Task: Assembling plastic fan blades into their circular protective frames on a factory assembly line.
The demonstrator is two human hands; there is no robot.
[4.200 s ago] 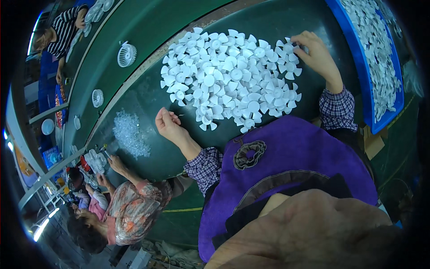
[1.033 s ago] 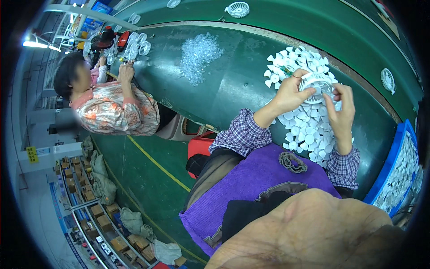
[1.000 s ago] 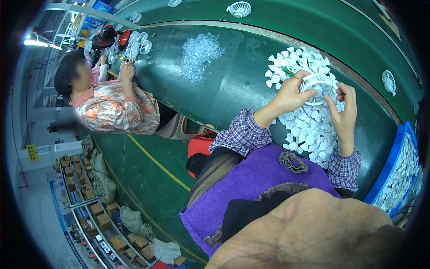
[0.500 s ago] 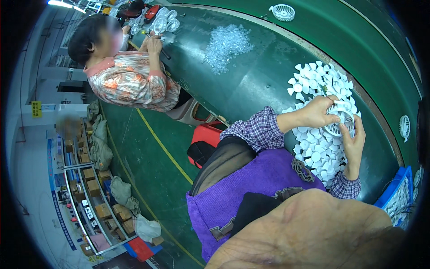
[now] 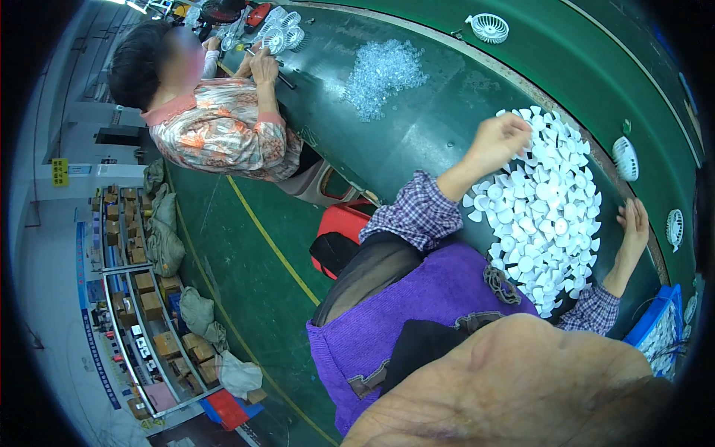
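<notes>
Bare hands at a green work table (image 5: pixel 424 145), standing well apart. The left hand (image 5: pixel 503 143), fingers bent, lies over the upper left edge of a heap of white fan blades (image 5: pixel 547 212); whether it grips one cannot be told. The right hand (image 5: pixel 633 220), fingers loosely spread, hangs right of the heap, near a white fan housing (image 5: pixel 625 159) on the green conveyor (image 5: pixel 581 82). Writing: a yellow sign (image 5: pixel 59 172) bears dark characters, and a blue strip (image 5: pixel 97 352) beside the shelving (image 5: pixel 153 305) carries pale lettering, too small to read.
</notes>
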